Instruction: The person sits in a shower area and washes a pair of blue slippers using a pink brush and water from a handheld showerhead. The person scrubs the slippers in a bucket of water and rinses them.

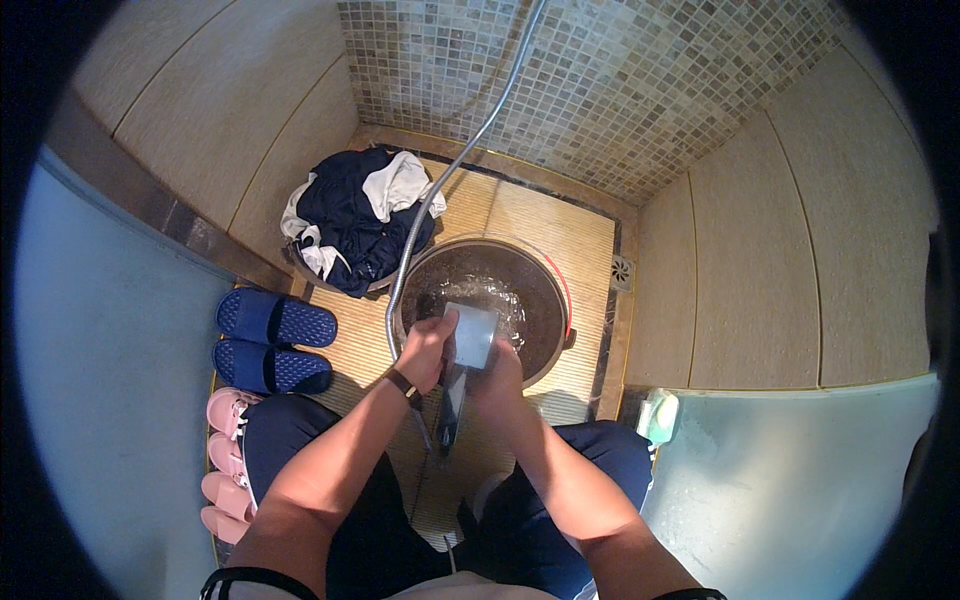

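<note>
Both my hands grip what looks like a rectangular hand-shower head [472, 334], its pale, shiny back turned up. My left hand [426, 349] has its thumb along the left edge. On the opposite edge, my right hand [501, 371] lies partly in shadow, its fingers mostly hidden. A dark, glossy handle [450, 420] extends from the head towards me. Beneath the far end is a large dark round bucket [427, 262] with a wire bail and a red grip. The water [487, 289] inside it is rippled and glints.
A flexible metal shower hose [457, 161] hangs past the bucket's left side. Behind left, a basin [330, 285] is heaped with navy and white clothes [352, 202]. Blue slides [300, 322] and pink sandals [225, 457] line the left edge. A floor drain [622, 273] lies at right.
</note>
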The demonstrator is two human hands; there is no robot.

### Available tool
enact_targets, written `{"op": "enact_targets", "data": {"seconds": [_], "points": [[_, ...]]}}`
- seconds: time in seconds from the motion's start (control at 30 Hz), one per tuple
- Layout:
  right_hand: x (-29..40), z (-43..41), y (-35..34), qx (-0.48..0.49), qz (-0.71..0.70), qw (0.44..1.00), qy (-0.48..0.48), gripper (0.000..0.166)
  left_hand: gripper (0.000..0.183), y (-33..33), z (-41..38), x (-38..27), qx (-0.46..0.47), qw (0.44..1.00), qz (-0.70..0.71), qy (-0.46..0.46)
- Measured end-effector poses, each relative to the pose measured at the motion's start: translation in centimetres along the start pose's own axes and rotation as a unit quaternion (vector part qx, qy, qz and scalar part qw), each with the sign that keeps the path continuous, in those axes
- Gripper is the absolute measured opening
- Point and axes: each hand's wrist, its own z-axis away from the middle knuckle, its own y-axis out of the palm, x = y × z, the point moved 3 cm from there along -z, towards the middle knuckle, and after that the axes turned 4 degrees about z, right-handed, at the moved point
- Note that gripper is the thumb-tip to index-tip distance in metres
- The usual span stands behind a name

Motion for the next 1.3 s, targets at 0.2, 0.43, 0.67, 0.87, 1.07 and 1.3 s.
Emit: {"op": "enact_targets", "data": {"seconds": [0.2, 0.43, 0.67, 0.87, 1.07, 1.3], "points": [[0.7, -0.4, 0.0, -0.013, -0.087, 0.994, 0.065, 0.027, 0.030, -0.5, 0.1, 0.6, 0.014, 0.999, -0.035, -0.021], [0.1, -1.0, -0.3, -0.003, -0.108, 0.990, 0.090, 0.027, 0.030, -2.4, -1.2, 2.6, 0.027, 0.997, -0.068, -0.024], [0.9, -0.2, 1.0, -0.048, -0.094, 0.990, 0.095, 0.032, 0.037, -2.0, -0.5, 2.3, 0.022, 0.998, -0.056, -0.034], [1.1, 0.0, 1.3, -0.062, -0.087, 0.989, 0.101, 0.029, 0.029, -1.7, 0.1, 1.7, 0.069, 0.996, -0.022, -0.056], [1.5, -0.5, 0.8, -0.060, -0.062, 0.996, 0.030, 0.044, 0.017, -0.5, 0.0, 1.6, 0.079, 0.997, 0.004, -0.009], [1.8, -0.1, 2.0, -0.032, -0.060, 0.996, 0.062, 0.048, 0.030, -2.9, -1.8, 3.0, 0.029, 0.997, -0.074, 0.018]]}}
